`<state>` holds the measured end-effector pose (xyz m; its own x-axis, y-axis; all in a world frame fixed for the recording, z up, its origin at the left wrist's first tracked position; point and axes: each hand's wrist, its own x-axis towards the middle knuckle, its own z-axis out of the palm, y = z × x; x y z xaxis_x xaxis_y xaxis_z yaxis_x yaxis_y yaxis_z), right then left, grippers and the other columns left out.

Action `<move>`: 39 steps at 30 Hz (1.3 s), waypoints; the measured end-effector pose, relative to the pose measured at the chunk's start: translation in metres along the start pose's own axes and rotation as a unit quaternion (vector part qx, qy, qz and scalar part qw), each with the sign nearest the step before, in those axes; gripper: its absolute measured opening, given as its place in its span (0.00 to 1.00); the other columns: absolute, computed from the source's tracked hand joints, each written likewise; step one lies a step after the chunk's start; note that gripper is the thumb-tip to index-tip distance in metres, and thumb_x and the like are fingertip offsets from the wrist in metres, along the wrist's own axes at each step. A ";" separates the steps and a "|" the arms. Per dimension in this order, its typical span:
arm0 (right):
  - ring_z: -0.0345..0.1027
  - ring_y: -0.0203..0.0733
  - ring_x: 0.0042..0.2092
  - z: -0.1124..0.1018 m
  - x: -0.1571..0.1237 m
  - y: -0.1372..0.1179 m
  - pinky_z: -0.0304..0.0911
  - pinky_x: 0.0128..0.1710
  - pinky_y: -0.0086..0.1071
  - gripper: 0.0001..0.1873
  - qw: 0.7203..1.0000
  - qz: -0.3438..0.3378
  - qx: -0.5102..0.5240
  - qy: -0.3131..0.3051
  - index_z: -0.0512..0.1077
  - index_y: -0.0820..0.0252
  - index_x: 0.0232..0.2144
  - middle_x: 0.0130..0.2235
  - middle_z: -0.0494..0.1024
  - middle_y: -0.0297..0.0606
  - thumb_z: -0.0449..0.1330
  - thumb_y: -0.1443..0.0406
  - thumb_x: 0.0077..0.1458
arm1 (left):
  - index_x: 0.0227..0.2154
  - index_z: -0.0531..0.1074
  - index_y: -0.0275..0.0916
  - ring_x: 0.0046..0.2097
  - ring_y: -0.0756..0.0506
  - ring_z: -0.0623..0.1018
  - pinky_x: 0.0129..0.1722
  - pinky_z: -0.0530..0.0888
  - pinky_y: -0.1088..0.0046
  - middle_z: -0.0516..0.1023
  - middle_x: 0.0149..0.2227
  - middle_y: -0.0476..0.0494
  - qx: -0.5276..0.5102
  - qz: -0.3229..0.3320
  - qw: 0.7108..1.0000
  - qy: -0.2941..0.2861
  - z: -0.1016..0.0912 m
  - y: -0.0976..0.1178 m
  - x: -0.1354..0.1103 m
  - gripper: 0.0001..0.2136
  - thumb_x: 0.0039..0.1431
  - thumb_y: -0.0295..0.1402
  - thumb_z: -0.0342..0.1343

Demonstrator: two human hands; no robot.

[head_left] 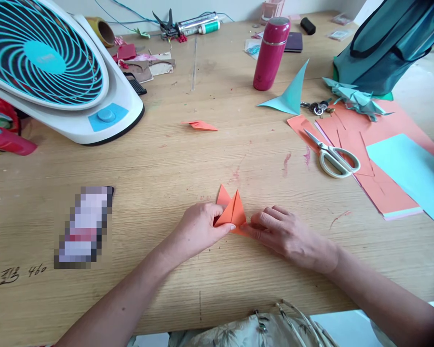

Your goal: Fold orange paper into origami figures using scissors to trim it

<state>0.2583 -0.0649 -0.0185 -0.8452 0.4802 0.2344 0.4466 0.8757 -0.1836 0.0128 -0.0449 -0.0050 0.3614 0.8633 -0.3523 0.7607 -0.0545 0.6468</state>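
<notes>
A piece of folded orange paper [235,209] with pointed flaps stands up between my hands, near the front of the table. My left hand [206,224] grips its left side, with the thumb across the lower front edge. At the lower right corner, the closed fingers of my right hand [280,233] pinch the paper. Part of the paper is hidden behind the left fingers. Farther back lies a small folded orange paper piece [201,126], apart from both hands.
A white-and-blue fan [106,115] and a phone [85,226] are on the left. To the right, scissors [336,161] rest on orange sheets [386,185], beside a blue sheet [408,168]. Behind them stand a magenta bottle [271,55], folded blue paper [291,94] and a teal bag [376,53].
</notes>
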 end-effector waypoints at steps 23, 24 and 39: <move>0.64 0.40 0.33 0.002 -0.016 0.015 0.60 0.34 0.33 0.11 0.989 0.130 0.024 0.061 0.75 0.64 0.43 0.35 0.72 0.41 0.52 0.70 0.68 | 0.58 0.71 0.37 0.48 0.40 0.74 0.47 0.73 0.64 0.76 0.46 0.42 0.212 0.180 0.960 -0.030 0.010 0.019 -0.038 0.22 0.64 0.38 0.61; 0.64 0.41 0.34 0.002 -0.017 0.016 0.60 0.35 0.33 0.11 0.989 0.134 0.028 0.063 0.75 0.64 0.43 0.36 0.72 0.41 0.52 0.70 0.68 | 0.60 0.68 0.35 0.49 0.38 0.74 0.49 0.73 0.61 0.76 0.49 0.40 0.249 0.170 0.953 -0.032 0.015 0.019 -0.042 0.27 0.62 0.42 0.62; 0.67 0.41 0.38 -0.009 -0.007 -0.003 0.63 0.38 0.35 0.13 0.977 0.123 0.139 0.104 0.74 0.62 0.47 0.38 0.75 0.43 0.52 0.71 0.68 | 0.62 0.65 0.31 0.44 0.44 0.80 0.38 0.79 0.71 0.76 0.52 0.36 0.439 0.142 0.887 0.031 0.039 0.019 -0.040 0.23 0.65 0.20 0.51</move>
<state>0.2659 -0.0700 -0.0109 -0.6312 0.7001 0.3338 0.5079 0.6983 -0.5044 0.0342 -0.1001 -0.0053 0.5955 0.7770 -0.2040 0.7807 -0.6196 -0.0811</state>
